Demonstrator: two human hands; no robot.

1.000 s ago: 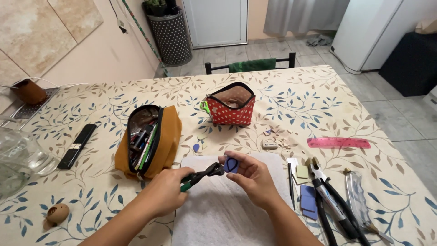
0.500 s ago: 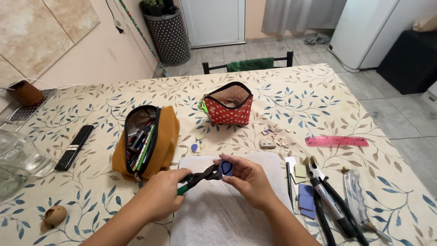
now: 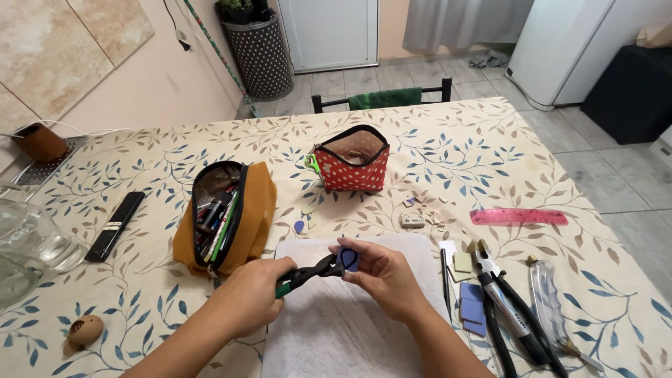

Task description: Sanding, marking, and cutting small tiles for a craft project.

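Observation:
My left hand (image 3: 248,297) grips the green-and-black handles of a small pair of pliers (image 3: 308,271), whose jaws point right. My right hand (image 3: 381,276) pinches a small blue disc-shaped piece (image 3: 348,260) right at the plier jaws. Both hands hover over a white towel (image 3: 336,329) spread on the table's near edge. An open mustard pencil case (image 3: 224,217) full of pens lies just left of my left hand.
A red dotted pouch (image 3: 353,166) stands open mid-table. Pliers and cutters (image 3: 511,308), blue and yellow squares (image 3: 470,301) and a pink ruler (image 3: 518,216) lie right. A black remote (image 3: 115,225), glass jug (image 3: 24,241) and a brown egg-shaped object (image 3: 85,329) are left. A chair (image 3: 385,98) stands beyond.
Both hands have stayed over the towel, with the pliers and blue piece held together; only slight shifts of the fingers and of the camera view.

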